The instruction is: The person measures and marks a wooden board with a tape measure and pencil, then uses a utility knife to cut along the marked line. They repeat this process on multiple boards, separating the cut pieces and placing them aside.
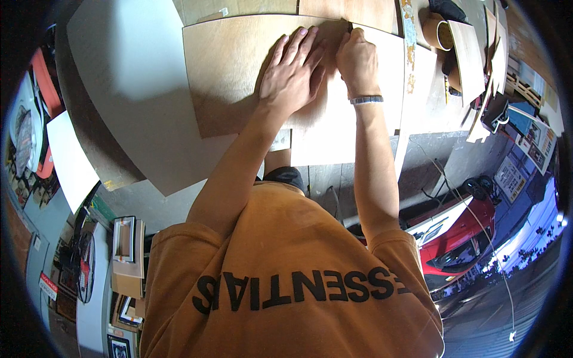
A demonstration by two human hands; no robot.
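A thin, pale plywood sheet (224,77) lies on the workbench in front of me. My left hand (293,74) rests flat on it, fingers spread and pointing away from me, holding nothing. Just right of it, my right hand (359,62) is closed in a fist near the sheet's far edge. A small dark tool (348,27) pokes out at the top of that fist, its tip at the edge of the wood. Most of the tool is hidden by my fingers, so its kind cannot be made out.
A large whitish board (131,113) lies left of the plywood. To the right runs a long paint-flaked strip (410,53). Beyond it are a tan cylindrical container (440,34) and wood offcuts (467,62). Picture frames (124,238) stand at lower left; a red car (462,244) is at lower right.
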